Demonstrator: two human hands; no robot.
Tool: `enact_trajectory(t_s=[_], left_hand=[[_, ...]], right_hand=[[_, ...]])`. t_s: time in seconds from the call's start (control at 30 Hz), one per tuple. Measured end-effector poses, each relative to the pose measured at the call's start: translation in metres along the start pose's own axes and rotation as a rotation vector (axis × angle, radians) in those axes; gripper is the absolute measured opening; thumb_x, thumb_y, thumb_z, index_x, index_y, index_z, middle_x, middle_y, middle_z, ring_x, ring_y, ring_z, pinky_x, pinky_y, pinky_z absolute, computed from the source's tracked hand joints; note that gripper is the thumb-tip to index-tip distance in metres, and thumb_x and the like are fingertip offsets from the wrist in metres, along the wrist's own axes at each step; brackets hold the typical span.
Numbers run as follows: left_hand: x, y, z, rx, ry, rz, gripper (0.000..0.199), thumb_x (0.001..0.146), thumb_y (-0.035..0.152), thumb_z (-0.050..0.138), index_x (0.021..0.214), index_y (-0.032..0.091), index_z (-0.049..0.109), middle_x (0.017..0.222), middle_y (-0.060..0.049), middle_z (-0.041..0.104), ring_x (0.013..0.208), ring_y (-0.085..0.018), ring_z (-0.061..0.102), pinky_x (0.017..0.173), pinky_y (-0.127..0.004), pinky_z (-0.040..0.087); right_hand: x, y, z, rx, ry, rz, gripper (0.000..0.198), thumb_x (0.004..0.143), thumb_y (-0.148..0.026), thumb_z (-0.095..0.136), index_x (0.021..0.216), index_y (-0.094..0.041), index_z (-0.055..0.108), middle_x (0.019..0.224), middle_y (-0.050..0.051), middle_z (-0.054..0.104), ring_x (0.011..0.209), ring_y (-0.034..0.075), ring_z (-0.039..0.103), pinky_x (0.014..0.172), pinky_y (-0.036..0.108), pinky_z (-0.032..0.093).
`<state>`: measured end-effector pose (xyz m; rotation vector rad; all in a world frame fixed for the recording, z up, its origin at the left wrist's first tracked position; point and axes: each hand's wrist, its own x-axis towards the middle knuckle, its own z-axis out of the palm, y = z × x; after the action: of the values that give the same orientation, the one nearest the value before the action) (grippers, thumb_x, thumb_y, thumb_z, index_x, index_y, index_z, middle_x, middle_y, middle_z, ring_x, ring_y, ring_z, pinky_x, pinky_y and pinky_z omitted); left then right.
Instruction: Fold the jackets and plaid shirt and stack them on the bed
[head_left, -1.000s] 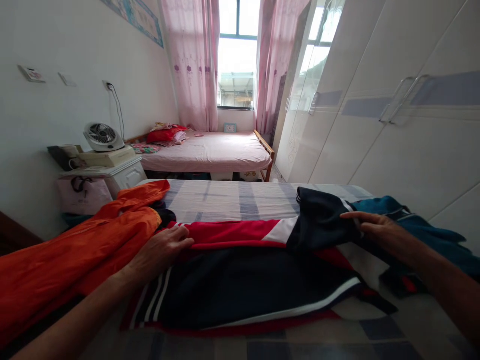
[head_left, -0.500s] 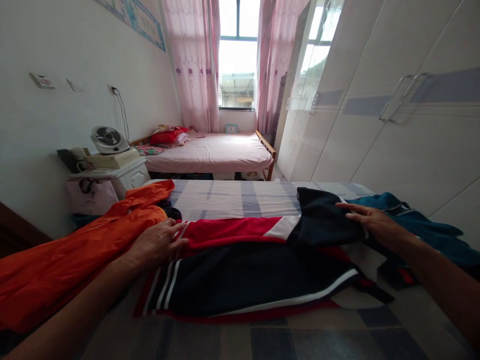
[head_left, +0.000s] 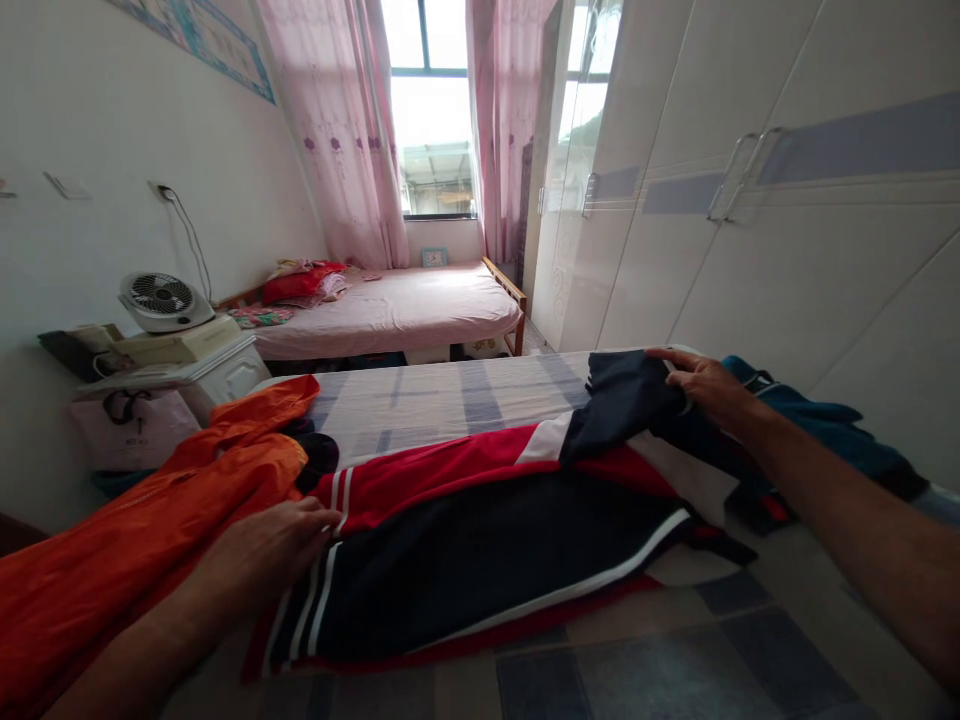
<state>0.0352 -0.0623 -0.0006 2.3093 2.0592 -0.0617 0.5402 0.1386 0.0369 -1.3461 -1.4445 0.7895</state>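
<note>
A navy, red and white track jacket [head_left: 480,570] lies folded across the checked bed sheet, with white stripes along its left hem and a white line on its near edge. My left hand [head_left: 274,545] is at the striped hem on the left, its fingers closed on the red cloth; the thumb is hidden. On the far right side, my right hand [head_left: 701,385] pinches a navy flap of the same jacket and holds it raised above the rest. An orange jacket [head_left: 217,490] lies beside my left forearm. Beyond my right hand sits a teal garment [head_left: 817,420].
The checked sheet [head_left: 420,395] runs under the clothes. Ahead stands a second bed [head_left: 420,310] with a red bundle [head_left: 300,282] on it. A fan [head_left: 163,300] sits on a white cabinet [head_left: 225,378] at the left. Tall wardrobe doors [head_left: 750,280] line the right.
My right hand has lifted the navy flap a little higher and drawn it back. The left hand has shifted down and left along the hem. The view has turned slightly right.
</note>
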Motion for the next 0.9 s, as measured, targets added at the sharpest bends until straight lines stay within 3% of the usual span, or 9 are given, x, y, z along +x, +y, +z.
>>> enact_trajectory(t_s=[0.1, 0.23, 0.33, 0.43, 0.5, 0.6, 0.67, 0.73, 0.9], left_hand=[[0.017, 0.015, -0.024, 0.036, 0.122, -0.003, 0.042, 0.091, 0.035, 0.034, 0.112, 0.02, 0.067, 0.106, -0.012, 0.068, 0.094, -0.032, 0.065, 0.081, -0.047, 0.05], [0.063, 0.061, -0.051, -0.212, 0.327, 0.248, 0.047, 0.089, 0.037, 0.044, 0.133, 0.022, 0.051, 0.138, -0.01, 0.05, 0.117, -0.027, 0.056, 0.099, -0.042, 0.045], [0.098, 0.11, -0.055, -0.319, 0.349, 0.466, 0.057, 0.084, 0.028, 0.053, 0.14, 0.023, 0.041, 0.151, -0.01, 0.034, 0.131, -0.026, 0.043, 0.107, -0.041, 0.038], [0.127, 0.158, -0.051, -0.314, 0.305, 0.704, 0.068, 0.08, 0.02, 0.057, 0.144, 0.024, 0.033, 0.156, -0.011, 0.022, 0.138, -0.028, 0.031, 0.109, -0.044, 0.033], [0.142, 0.182, -0.046, -0.246, 0.228, 0.858, 0.067, 0.076, 0.019, 0.061, 0.14, 0.024, 0.04, 0.155, -0.009, 0.027, 0.141, -0.029, 0.025, 0.111, -0.046, 0.029], [0.156, 0.202, -0.037, -0.146, 0.096, 0.966, 0.037, 0.073, 0.018, 0.061, 0.109, 0.023, 0.063, 0.133, -0.006, 0.055, 0.133, -0.029, 0.038, 0.11, -0.048, 0.027], [0.159, 0.205, -0.032, -0.131, 0.079, 0.944, 0.019, 0.076, 0.017, 0.057, 0.093, 0.021, 0.064, 0.11, -0.006, 0.066, 0.118, -0.027, 0.053, 0.107, -0.047, 0.029], [0.156, 0.205, -0.031, -0.148, 0.099, 0.903, 0.016, 0.08, 0.016, 0.052, 0.092, 0.02, 0.061, 0.097, -0.006, 0.067, 0.102, -0.024, 0.06, 0.103, -0.046, 0.033], [0.13, 0.199, -0.055, -0.429, 0.079, 0.72, 0.02, 0.089, 0.03, 0.045, 0.098, 0.019, 0.059, 0.085, -0.002, 0.064, 0.079, -0.017, 0.058, 0.073, -0.029, 0.044]], right_hand=[[-0.01, -0.011, 0.002, 0.105, -0.143, -0.028, 0.06, 0.07, -0.006, 0.051, 0.127, -0.021, 0.058, 0.104, 0.004, 0.07, 0.077, 0.011, 0.062, 0.069, 0.022, 0.047], [-0.032, -0.04, 0.013, -0.096, -0.542, -0.235, 0.045, 0.072, -0.009, 0.053, 0.111, -0.024, 0.069, 0.112, 0.001, 0.069, 0.105, 0.019, 0.061, 0.097, 0.03, 0.041], [-0.059, -0.056, 0.026, -0.242, -0.811, -0.3, 0.04, 0.075, -0.013, 0.053, 0.108, -0.024, 0.072, 0.11, 0.002, 0.07, 0.112, 0.024, 0.059, 0.103, 0.036, 0.038], [-0.085, -0.059, 0.034, -0.313, -0.968, -0.319, 0.041, 0.077, -0.013, 0.049, 0.108, -0.025, 0.071, 0.116, 0.002, 0.067, 0.125, 0.025, 0.049, 0.106, 0.038, 0.036], [-0.097, -0.058, 0.034, -0.359, -0.981, -0.312, 0.042, 0.075, -0.011, 0.046, 0.104, -0.026, 0.072, 0.116, 0.0, 0.067, 0.125, 0.024, 0.05, 0.104, 0.037, 0.039], [-0.103, -0.052, 0.028, -0.423, -0.91, -0.293, 0.052, 0.073, -0.008, 0.042, 0.114, -0.028, 0.067, 0.108, 0.0, 0.07, 0.109, 0.02, 0.061, 0.094, 0.033, 0.047], [-0.099, -0.044, 0.023, -0.459, -0.845, -0.321, 0.063, 0.071, -0.008, 0.043, 0.13, -0.027, 0.056, 0.107, 0.001, 0.069, 0.102, 0.018, 0.063, 0.091, 0.033, 0.049], [-0.09, -0.031, 0.02, -0.526, -0.77, -0.409, 0.067, 0.069, -0.01, 0.048, 0.135, -0.025, 0.05, 0.114, 0.004, 0.067, 0.107, 0.02, 0.06, 0.096, 0.036, 0.046], [-0.052, 0.008, 0.02, -0.742, -0.572, -0.612, 0.039, 0.074, -0.017, 0.054, 0.11, -0.023, 0.068, 0.122, 0.008, 0.063, 0.128, 0.028, 0.045, 0.107, 0.046, 0.033]])
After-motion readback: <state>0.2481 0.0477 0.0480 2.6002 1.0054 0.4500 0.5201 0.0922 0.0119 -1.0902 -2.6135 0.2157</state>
